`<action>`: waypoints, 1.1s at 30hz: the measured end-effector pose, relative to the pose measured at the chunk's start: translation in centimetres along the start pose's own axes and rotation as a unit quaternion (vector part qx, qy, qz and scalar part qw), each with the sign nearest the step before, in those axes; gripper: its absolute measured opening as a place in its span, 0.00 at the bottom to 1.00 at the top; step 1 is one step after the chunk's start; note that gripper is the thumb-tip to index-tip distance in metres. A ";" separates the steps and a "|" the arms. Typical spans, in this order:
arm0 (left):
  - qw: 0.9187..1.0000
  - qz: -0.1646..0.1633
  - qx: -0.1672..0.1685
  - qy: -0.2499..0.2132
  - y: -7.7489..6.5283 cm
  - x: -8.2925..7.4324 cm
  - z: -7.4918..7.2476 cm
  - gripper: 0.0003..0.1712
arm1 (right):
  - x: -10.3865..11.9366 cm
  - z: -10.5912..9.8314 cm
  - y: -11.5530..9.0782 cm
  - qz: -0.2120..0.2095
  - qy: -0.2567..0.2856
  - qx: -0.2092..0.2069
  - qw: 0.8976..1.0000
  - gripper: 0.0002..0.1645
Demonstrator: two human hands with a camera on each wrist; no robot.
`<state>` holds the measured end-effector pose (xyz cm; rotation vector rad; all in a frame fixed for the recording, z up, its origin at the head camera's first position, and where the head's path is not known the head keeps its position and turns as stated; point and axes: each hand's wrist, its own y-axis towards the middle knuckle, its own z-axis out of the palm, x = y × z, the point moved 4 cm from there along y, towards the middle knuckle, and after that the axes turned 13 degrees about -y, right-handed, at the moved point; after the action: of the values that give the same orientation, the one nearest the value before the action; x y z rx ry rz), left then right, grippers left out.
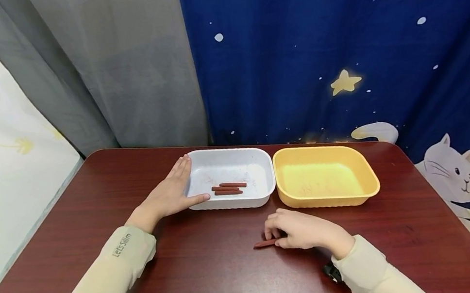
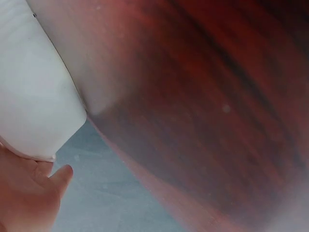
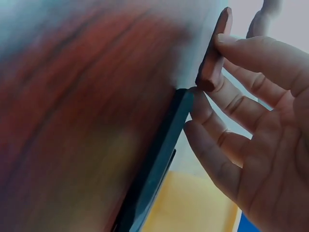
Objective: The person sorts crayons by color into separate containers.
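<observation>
My right hand [image 1: 300,229] is low over the table in front of the two tubs. It pinches a short reddish-brown stick [image 1: 264,244] between thumb and fingers; the right wrist view shows the stick [image 3: 215,53] with flat sides and a narrowed end. At the left side of the white tub [image 1: 233,204], my left hand [image 1: 168,194] lies along the rim, fingers straight and thumb over the near corner. Several similar reddish-brown sticks [image 1: 228,192] lie together on the tub's floor. The left wrist view catches part of the left hand [image 2: 29,193] against the white wall.
Right beside the white tub stands a yellow tub [image 1: 330,201], with faint specks on its floor. Both are near the back edge of the dark red wooden table [image 1: 207,277]. Behind it hang a grey curtain [image 1: 143,79] and a blue starry curtain [image 1: 279,77].
</observation>
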<state>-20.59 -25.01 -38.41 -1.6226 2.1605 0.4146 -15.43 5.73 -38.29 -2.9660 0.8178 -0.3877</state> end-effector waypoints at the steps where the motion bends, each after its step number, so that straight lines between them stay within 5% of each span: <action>1: 1.000 0.000 0.001 -0.001 0.0 0.0 0.0 0.70 | 0.0 0.0 0.1 -0.002 0.003 -0.003 1.000 0.07; 15: 1.000 0.000 0.000 -0.006 -0.1 0.0 -0.2 0.70 | 0.3 -1.1 1.1 -0.019 0.075 -0.040 0.996 0.08; 33: 1.000 -0.008 0.007 -0.007 0.0 -0.1 -0.2 0.71 | 0.4 -2.5 2.8 -0.049 0.090 -0.084 0.991 0.08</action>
<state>-20.54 -24.99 -38.19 -1.6237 2.1346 0.4051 -17.11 3.18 -36.07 -3.1737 0.7554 -0.6291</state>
